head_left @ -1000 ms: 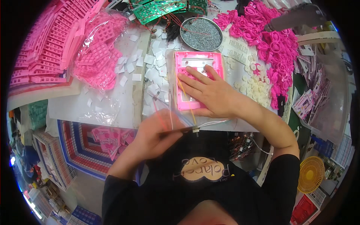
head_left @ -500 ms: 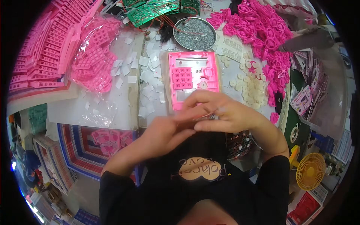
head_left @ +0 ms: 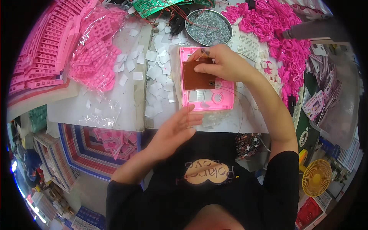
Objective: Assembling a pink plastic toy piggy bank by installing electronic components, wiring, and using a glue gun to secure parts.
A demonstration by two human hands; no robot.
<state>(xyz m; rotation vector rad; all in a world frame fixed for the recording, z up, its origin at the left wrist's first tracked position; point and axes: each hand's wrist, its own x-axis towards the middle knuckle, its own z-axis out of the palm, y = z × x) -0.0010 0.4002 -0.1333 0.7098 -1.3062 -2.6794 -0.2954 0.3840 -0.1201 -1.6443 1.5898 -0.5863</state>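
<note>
A pink plastic casing (head_left: pixel 226 100) lies on the table before me, with a rectangular window and a round ring on its near part. Over its middle is a flat brown circuit board (head_left: pixel 199 78), pinched between the thumb and fingers of my right hand (head_left: pixel 222 63). Thin wires (head_left: pixel 238 94) trail from the board to the right. Whether the board rests on the casing or hovers above it I cannot tell. My left hand (head_left: pixel 178 128) is open with fingers extended, by the casing's near left corner, holding nothing I can see.
Behind the casing stands a round metal dish of small screws (head_left: pixel 209 27). Pink ring-shaped parts (head_left: pixel 274 36) are heaped at the far right, green circuit boards (head_left: pixel 155 5) at the back. White paper squares (head_left: pixel 155 76) and bagged pink keypads (head_left: pixel 96 53) lie to the left.
My hands were together in front of the casing; they have parted. The right moved forward and now holds the brown board over the casing, covering its keypad. The left opened and stays near.
</note>
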